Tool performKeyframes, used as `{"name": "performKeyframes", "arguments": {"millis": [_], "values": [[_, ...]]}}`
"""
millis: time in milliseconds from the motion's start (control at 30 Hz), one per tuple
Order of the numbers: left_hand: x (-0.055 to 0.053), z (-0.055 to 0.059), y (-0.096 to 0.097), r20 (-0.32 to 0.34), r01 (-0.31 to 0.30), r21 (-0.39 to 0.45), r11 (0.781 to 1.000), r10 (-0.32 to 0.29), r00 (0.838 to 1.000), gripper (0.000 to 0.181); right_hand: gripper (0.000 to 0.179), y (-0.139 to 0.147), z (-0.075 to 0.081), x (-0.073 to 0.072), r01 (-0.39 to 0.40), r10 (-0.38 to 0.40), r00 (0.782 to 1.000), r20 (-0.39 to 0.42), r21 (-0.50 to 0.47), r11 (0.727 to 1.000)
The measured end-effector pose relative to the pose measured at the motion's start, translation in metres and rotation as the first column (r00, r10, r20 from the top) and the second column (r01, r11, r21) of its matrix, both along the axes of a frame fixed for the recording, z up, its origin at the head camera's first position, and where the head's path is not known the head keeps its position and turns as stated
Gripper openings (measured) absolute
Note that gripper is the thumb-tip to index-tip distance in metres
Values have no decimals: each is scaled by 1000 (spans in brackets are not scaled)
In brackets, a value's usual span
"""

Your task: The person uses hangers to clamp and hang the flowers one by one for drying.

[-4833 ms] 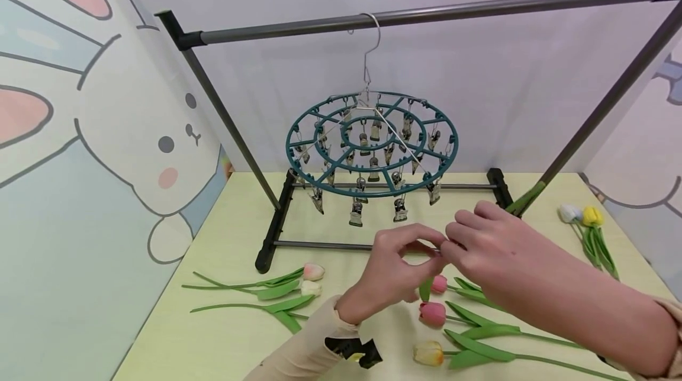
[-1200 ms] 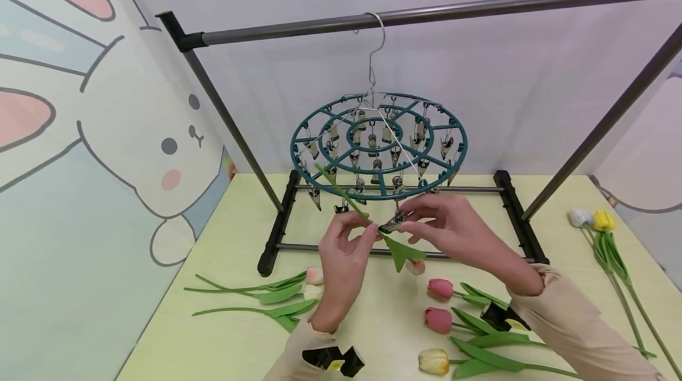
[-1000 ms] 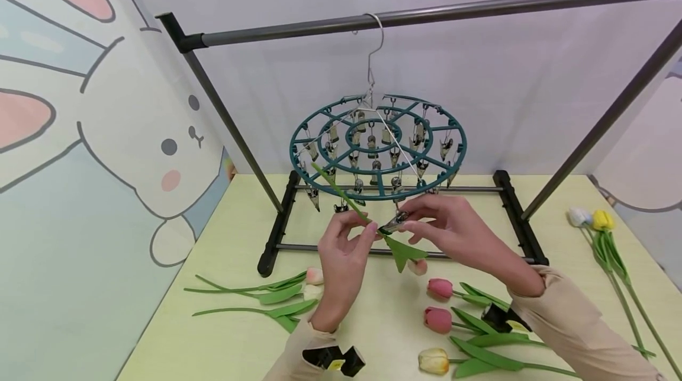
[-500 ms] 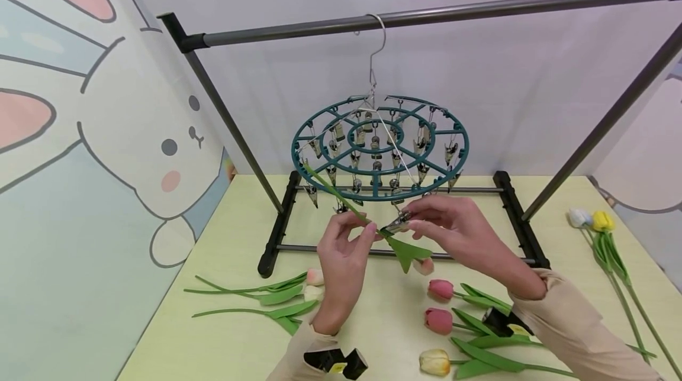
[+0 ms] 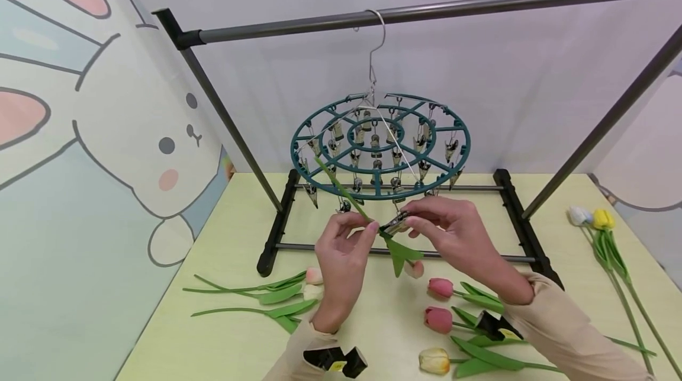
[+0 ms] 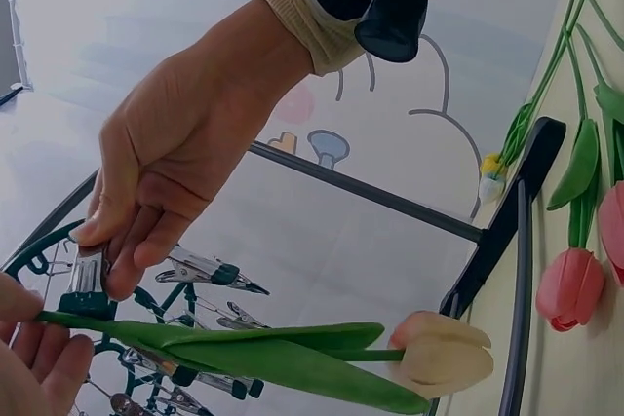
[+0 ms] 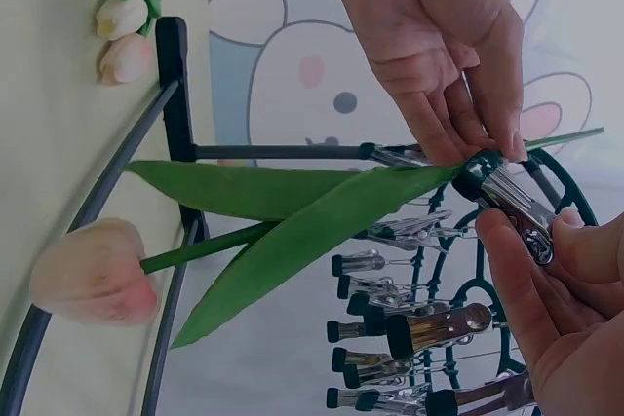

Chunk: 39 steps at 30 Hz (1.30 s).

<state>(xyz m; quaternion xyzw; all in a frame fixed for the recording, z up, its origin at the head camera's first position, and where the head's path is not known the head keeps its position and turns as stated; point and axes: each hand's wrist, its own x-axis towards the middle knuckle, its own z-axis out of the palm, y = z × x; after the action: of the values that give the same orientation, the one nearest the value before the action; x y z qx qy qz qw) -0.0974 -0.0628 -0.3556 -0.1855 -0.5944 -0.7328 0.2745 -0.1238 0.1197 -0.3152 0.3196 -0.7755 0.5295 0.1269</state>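
My left hand [image 5: 341,257] pinches the green stem of a pale pink artificial tulip [image 7: 93,275], just below its leaves. The stem slants up to the left toward the round hanger, and the bloom hangs down at the lower right. My right hand [image 5: 460,236] pinches a metal clip [image 7: 517,202] by its handles. The clip's dark green tips are at the stem beside my left fingertips; in the left wrist view they seem to lie over it. This clip hangs from the front rim of a teal round hanger [image 5: 380,196], where several other clips dangle.
The hanger hooks over the bar [image 5: 288,28] of a dark rack standing on the pale table [image 5: 176,345]. Pale tulips [image 5: 313,276] lie at left, pink tulips [image 5: 438,320] and a cream-yellow tulip [image 5: 434,361] at front right. A white and a yellow tulip [image 5: 604,219] lie far right.
From 4.8 seconds ago, both hands have come left under the hanger's front edge, and my right hand has taken hold of a clip. Over the last second, hands and tulip shift only slightly.
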Motion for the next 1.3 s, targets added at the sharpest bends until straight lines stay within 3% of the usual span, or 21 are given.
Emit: {"name": "performKeyframes", "arguments": {"millis": [233,467,667,1033,1167,1300], "values": [[1,0,2,8,-55,21,998,55,998,16,20,-3,-7,-1,-1,0,1000,-28,-34,999],[0,2,2,18,-23,68,997,22,1000,18,20,-4,-9,0,25,-26,1000,-14,-49,998],[1,2,4,80,-12,100,995,4,997,16,20,-6,-12,-1,13,-14,1000,-7,-61,998],[0,1,-2,161,-53,20,998,49,986,19,21,-4,-9,-1,-46,40,982,184,26,999],[1,1,-2,172,-56,1,998,55,983,18,23,-4,-8,-2,-34,21,987,157,84,996],[2,2,-2,173,-48,36,998,41,984,23,23,-4,-6,-2,-23,8,993,117,134,991]]}}
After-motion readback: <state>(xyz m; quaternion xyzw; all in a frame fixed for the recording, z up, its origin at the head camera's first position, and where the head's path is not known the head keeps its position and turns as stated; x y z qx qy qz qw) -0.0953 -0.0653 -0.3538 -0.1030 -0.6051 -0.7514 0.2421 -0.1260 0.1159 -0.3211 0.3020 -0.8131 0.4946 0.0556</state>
